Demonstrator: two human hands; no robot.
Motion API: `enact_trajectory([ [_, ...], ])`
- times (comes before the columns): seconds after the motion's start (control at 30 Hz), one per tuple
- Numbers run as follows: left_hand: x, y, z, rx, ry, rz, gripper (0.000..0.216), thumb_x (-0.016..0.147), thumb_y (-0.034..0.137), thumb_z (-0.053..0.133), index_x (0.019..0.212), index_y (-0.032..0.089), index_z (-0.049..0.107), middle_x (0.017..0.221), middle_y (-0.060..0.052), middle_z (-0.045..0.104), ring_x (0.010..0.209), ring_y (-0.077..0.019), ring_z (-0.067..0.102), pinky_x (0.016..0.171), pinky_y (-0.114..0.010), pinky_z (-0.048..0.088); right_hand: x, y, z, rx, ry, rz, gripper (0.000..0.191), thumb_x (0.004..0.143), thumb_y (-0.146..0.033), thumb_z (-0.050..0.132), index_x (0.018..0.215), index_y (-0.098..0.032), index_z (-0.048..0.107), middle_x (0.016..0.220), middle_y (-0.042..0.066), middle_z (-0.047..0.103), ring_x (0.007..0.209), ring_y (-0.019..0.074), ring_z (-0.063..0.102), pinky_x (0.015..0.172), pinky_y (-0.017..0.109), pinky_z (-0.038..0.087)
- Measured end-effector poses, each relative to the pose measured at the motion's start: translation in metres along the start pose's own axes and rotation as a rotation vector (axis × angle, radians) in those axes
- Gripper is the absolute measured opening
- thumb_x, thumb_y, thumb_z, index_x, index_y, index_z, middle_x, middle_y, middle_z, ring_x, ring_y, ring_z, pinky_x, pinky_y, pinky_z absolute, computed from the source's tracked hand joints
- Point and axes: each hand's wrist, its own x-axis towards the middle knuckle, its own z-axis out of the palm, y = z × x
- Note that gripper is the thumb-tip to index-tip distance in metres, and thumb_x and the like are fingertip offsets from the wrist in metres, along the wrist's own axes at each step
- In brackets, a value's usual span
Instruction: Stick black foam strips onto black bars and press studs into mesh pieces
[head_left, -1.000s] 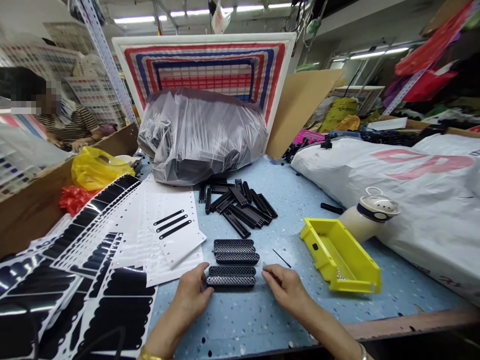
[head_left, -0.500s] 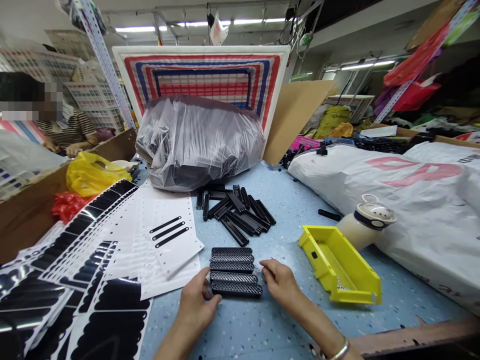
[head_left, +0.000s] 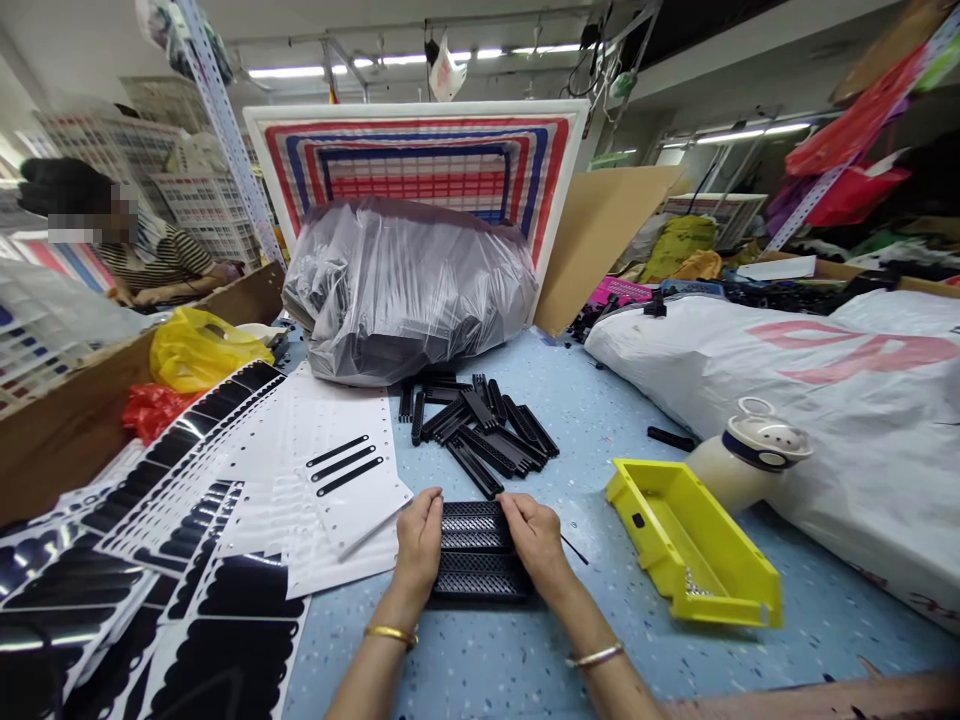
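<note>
Several black, textured plastic strips (head_left: 480, 585) lie side by side in a row on the table, their long sides together. My left hand (head_left: 418, 540) is closed at the left end of the farthest strip (head_left: 472, 510). At that strip's right end, my right hand (head_left: 534, 540) is closed too, thumb and fingers pinching it. Both hands hide the ends of the row. A loose pile of similar black strips (head_left: 487, 425) sits just beyond them. One thin black sliver (head_left: 574, 545) lies to the right of my right hand.
White sheets with black adhesive shapes (head_left: 225, 620) cover the left side. A yellow bin (head_left: 697, 570) holding small shiny pieces stands right, beside a cream bottle (head_left: 750, 455) and a white sack (head_left: 825, 370). A filled plastic bag (head_left: 412, 285) is behind. A person (head_left: 157, 255) sits far left.
Both hands have moved forward and inward, from beside the row to the ends of the farthest strip, and closed there. The camera view has shifted slightly.
</note>
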Motion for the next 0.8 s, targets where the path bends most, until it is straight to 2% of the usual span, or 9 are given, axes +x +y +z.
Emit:
enact_trajectory([
  [0.2, -0.037, -0.007, -0.008, -0.005, 0.033, -0.051, 0.039, 0.087, 0.041, 0.045, 0.098, 0.015, 0.071, 0.1, -0.013, 0.075, 0.097, -0.0277, 0.069, 0.092, -0.043, 0.052, -0.035, -0.011, -0.002, 0.128, 0.02, 0.106, 0.052, 0.087, -0.061, 0.045, 0.073, -0.022, 0.076, 0.08, 0.009, 0.077, 0.08, 0.0266, 0.071, 0.074, 0.035, 0.052],
  [0.3, -0.044, -0.007, -0.014, -0.038, 0.028, -0.073, 0.04, 0.088, 0.041, 0.046, 0.104, 0.015, 0.071, 0.109, -0.013, 0.074, 0.107, -0.0281, 0.067, 0.099, -0.044, 0.049, -0.034, -0.01, -0.008, 0.185, 0.035, 0.165, 0.053, 0.084, -0.064, 0.05, 0.076, -0.02, 0.077, 0.082, 0.01, 0.078, 0.081, 0.0281, 0.07, 0.076, 0.038, 0.053],
  [0.4, -0.048, -0.008, -0.016, -0.067, 0.065, -0.089, 0.042, 0.09, 0.039, 0.046, 0.117, 0.015, 0.068, 0.128, -0.013, 0.067, 0.124, -0.0273, 0.058, 0.109, -0.044, 0.041, -0.027, -0.008, -0.01, 0.252, 0.057, 0.221, 0.06, 0.083, -0.067, 0.048, 0.082, -0.016, 0.078, 0.085, 0.012, 0.077, 0.079, 0.0282, 0.07, 0.075, 0.04, 0.054],
  [0.47, -0.051, -0.008, -0.014, -0.073, 0.076, -0.09, 0.044, 0.091, 0.038, 0.046, 0.122, 0.014, 0.066, 0.134, -0.013, 0.063, 0.128, -0.0268, 0.054, 0.112, -0.044, 0.038, -0.026, -0.009, -0.009, 0.297, 0.052, 0.244, 0.062, 0.084, -0.068, 0.046, 0.082, -0.014, 0.077, 0.084, 0.013, 0.077, 0.08, 0.0279, 0.071, 0.073, 0.039, 0.055],
  [0.63, -0.058, -0.007, -0.006, -0.046, 0.088, -0.104, 0.043, 0.093, 0.035, 0.044, 0.121, 0.013, 0.066, 0.129, -0.014, 0.066, 0.123, -0.0281, 0.059, 0.11, -0.045, 0.041, -0.035, -0.016, -0.003, 0.34, 0.018, 0.253, 0.05, 0.079, -0.063, 0.055, 0.071, -0.019, 0.076, 0.077, 0.009, 0.076, 0.081, 0.0275, 0.068, 0.078, 0.038, 0.052],
  [0.8, -0.061, -0.007, -0.005, -0.072, 0.092, -0.099, 0.045, 0.091, 0.038, 0.045, 0.117, 0.01, 0.068, 0.124, -0.016, 0.068, 0.119, -0.0297, 0.061, 0.108, -0.048, 0.043, -0.038, -0.017, -0.003, 0.383, 0.006, 0.273, 0.046, 0.077, -0.061, 0.058, 0.07, -0.02, 0.076, 0.077, 0.008, 0.076, 0.081, 0.0269, 0.068, 0.079, 0.037, 0.052],
])
